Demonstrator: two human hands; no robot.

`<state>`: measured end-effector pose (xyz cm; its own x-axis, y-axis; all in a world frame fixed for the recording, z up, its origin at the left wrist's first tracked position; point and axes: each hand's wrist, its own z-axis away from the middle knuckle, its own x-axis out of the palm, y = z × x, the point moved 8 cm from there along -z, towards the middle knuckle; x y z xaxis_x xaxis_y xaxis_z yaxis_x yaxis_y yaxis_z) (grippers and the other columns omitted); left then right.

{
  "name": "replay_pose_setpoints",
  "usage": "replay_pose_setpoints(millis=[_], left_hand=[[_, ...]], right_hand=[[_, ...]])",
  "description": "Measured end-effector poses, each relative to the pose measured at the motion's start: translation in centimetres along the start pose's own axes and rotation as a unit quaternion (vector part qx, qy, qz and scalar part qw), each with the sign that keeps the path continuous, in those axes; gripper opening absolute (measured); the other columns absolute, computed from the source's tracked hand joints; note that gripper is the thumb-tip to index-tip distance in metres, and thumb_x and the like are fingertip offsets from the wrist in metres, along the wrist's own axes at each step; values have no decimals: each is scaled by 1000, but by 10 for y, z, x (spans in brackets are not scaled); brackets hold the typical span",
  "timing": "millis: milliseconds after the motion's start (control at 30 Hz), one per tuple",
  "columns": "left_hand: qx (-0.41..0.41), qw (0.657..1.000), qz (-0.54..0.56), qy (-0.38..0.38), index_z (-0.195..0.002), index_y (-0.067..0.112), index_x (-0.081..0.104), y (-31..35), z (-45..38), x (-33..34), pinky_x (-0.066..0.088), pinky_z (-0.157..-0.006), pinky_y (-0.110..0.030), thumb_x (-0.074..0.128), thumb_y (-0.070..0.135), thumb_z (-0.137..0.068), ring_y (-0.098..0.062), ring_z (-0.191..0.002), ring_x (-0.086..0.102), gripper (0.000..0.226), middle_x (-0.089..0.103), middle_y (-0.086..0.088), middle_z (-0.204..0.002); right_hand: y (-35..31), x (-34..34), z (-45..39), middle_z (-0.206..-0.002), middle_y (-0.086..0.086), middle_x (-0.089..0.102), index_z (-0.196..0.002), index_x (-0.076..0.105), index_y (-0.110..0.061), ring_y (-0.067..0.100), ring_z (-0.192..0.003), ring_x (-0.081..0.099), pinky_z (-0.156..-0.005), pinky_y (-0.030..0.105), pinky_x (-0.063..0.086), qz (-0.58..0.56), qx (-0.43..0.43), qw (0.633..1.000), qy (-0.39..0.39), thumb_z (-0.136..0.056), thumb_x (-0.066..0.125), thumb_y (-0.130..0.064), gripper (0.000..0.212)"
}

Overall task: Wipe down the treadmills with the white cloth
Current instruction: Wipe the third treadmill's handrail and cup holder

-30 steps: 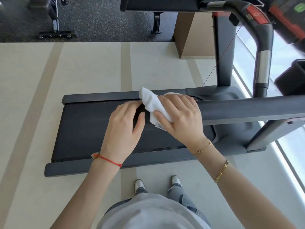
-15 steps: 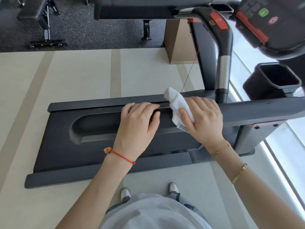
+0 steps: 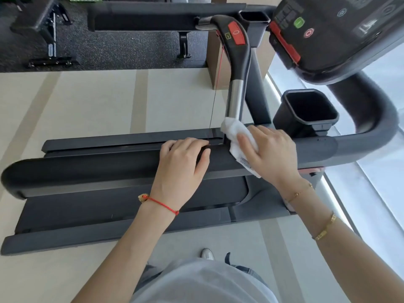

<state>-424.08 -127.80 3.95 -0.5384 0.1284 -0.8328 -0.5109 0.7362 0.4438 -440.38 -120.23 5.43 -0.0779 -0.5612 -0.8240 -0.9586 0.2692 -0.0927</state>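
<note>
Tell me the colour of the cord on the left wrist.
Red cord, with a small gold bead; head view.

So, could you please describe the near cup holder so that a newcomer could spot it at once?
Start at the treadmill console at upper right. Just below it hangs the black cup holder, a deep square pocket. Unlike the smaller far holder, it sits right above the right hand.
</note>
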Motion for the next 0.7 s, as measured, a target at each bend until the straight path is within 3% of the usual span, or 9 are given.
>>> replay_pose_setpoints(millis=[100, 200, 333, 400, 467, 567, 633, 700], left_hand=[[-17, 999, -30, 10, -111, 17, 69, 9, -2, 9, 37, -98, -35, 48, 24, -101, -15, -98, 65, 25, 71, 6, -107], [-34, 998, -52, 23, -109, 20, 70, 11, -2, 12, 37, -95, -35, 46, 25, -102, -15, -96, 65, 26, 72, 8, -104], [-38, 997, -61, 37, -108, 21, 69, 11, -2, 11, 36, -95, -34, 46, 25, -102, -14, -95, 65, 25, 71, 10, -101], [-40, 996, -64, 43, -107, 22, 69, 11, -2, 12, 36, -95, -34, 46, 25, -102, -14, -94, 64, 24, 71, 11, -100], [-39, 996, -68, 48, -107, 22, 69, 12, -3, 12, 36, -95, -35, 46, 25, -102, -14, -92, 64, 24, 71, 10, -99], [-45, 995, -70, 49, -107, 22, 69, 11, -4, 14, 36, -96, -36, 46, 25, -102, -15, -91, 64, 23, 71, 11, -97], [-47, 995, -76, 50, -106, 23, 69, 12, -4, 15, 36, -96, -35, 45, 25, -102, -14, -89, 63, 24, 70, 11, -96], [-46, 994, -82, 51, -106, 24, 68, 12, -4, 15, 35, -95, -34, 44, 26, -102, -13, -89, 63, 25, 70, 12, -96]], right_hand=[[-10, 11, -8, -56, 2, 52, -66, 47, -14, 27, -50, 49, -50, 31, 30, 11, -14, 998, -56, -93, 44, -34, 33], [-6, 5, 1, -60, -1, 49, -69, 50, -15, 22, -55, 45, -58, 33, 36, -18, -30, 999, -35, -98, 40, -38, 38], [26, -10, 18, -75, -3, 59, -90, 65, -16, 20, -66, 51, -69, 32, 42, -53, -76, 996, -4, -101, 42, -38, 34], [42, -12, 13, -68, -2, 58, -79, 62, -17, 21, -60, 51, -60, 35, 43, -49, -44, 998, -19, -99, 43, -37, 34], [49, -1, -2, -52, 0, 47, -61, 47, -17, 25, -48, 47, -45, 29, 35, -16, 8, 998, -63, -93, 46, -35, 36], [52, 26, -18, -46, 1, 40, -54, 41, -15, 26, -46, 42, -46, 25, 26, -5, 66, 983, -171, -91, 42, -40, 45], [50, 28, -17, -49, 2, 45, -58, 45, -14, 28, -49, 45, -48, 26, 30, 4, 66, 982, -178, -92, 40, -40, 43], [42, 14, -8, -51, 2, 47, -61, 42, -15, 27, -47, 45, -47, 27, 31, 11, 23, 993, -113, -92, 42, -35, 37]])
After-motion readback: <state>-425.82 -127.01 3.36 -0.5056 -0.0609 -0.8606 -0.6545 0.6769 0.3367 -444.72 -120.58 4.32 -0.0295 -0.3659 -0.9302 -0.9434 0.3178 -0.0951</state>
